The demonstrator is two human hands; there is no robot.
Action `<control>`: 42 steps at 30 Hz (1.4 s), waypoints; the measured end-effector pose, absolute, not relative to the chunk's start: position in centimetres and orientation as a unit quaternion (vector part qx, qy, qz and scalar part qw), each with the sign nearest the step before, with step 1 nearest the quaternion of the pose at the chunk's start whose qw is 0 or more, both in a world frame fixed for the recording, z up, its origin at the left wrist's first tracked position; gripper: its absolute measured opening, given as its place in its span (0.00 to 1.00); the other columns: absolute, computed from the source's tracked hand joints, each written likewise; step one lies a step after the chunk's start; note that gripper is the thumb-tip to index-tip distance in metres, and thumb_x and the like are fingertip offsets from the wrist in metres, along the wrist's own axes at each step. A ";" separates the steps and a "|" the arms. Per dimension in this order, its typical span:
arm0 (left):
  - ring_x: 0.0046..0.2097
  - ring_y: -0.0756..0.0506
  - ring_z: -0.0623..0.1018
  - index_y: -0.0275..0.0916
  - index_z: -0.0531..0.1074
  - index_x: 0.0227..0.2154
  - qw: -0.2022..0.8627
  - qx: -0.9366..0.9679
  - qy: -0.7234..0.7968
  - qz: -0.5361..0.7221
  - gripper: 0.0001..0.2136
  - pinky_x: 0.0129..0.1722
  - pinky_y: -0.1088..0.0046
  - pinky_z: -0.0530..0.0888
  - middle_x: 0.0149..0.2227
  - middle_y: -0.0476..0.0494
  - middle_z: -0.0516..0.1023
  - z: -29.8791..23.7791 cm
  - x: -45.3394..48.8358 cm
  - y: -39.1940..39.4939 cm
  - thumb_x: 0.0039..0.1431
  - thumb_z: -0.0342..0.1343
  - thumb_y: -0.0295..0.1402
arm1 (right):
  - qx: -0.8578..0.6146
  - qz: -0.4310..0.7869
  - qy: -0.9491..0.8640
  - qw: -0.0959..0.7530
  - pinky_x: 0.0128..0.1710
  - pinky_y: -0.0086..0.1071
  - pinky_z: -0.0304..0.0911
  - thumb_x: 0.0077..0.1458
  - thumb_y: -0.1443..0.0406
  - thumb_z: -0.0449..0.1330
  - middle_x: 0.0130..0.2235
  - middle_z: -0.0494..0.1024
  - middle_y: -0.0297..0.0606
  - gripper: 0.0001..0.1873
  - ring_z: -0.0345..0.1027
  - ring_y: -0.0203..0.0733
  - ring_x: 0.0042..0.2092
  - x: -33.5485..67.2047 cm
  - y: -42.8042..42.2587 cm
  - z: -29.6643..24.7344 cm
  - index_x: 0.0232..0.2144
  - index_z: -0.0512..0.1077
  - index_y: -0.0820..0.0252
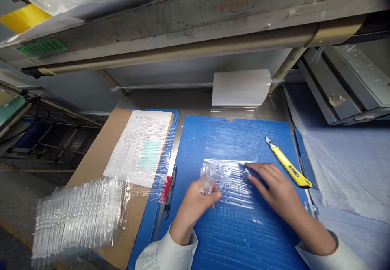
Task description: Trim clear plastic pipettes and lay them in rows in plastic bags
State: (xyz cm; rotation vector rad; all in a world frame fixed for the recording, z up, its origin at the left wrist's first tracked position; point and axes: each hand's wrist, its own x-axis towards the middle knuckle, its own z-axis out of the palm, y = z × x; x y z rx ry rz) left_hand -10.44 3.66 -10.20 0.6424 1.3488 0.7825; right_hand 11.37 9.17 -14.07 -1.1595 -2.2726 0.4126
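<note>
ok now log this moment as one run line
left hand: holds bunched clear plastic sheet | right hand: flat on sheet | beside: yellow box cutter | under: blue mat

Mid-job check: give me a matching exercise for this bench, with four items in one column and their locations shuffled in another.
Items:
1. utility knife
2. pen
3. paper form
4. film roll

Locations:
A. behind the blue mat
B. on the mat, beside the right hand
C. on the cardboard
D. left of the mat

Pairs: 1-B, 2-D, 3-C, 4-A
</note>
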 end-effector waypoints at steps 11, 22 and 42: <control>0.23 0.54 0.67 0.37 0.70 0.32 0.590 0.185 0.605 0.502 0.10 0.25 0.77 0.64 0.23 0.54 0.68 -10.8 -10.8 4.1 0.47 0.62 0.34 | -0.397 0.164 -0.853 0.295 0.35 0.32 0.67 0.58 0.68 0.53 0.32 0.75 0.37 0.08 0.70 0.38 0.35 12.4 9.2 -13.4 0.35 0.72 0.58; 0.25 0.51 0.72 0.35 0.69 0.36 0.673 0.155 0.554 0.465 0.16 0.27 0.73 0.68 0.30 0.45 0.76 -10.0 -10.8 3.3 0.46 0.63 0.37 | -0.443 0.102 -0.855 0.250 0.37 0.38 0.63 0.59 0.65 0.52 0.32 0.75 0.39 0.09 0.67 0.43 0.35 12.3 10.2 -15.7 0.36 0.72 0.59; 0.25 0.50 0.73 0.34 0.68 0.30 0.698 0.237 0.554 0.388 0.15 0.23 0.76 0.66 0.25 0.50 0.72 -10.2 -9.8 3.3 0.42 0.65 0.36 | -0.372 0.326 -0.837 0.235 0.35 0.31 0.69 0.59 0.64 0.51 0.34 0.77 0.37 0.10 0.73 0.39 0.36 11.6 9.6 -11.1 0.36 0.73 0.55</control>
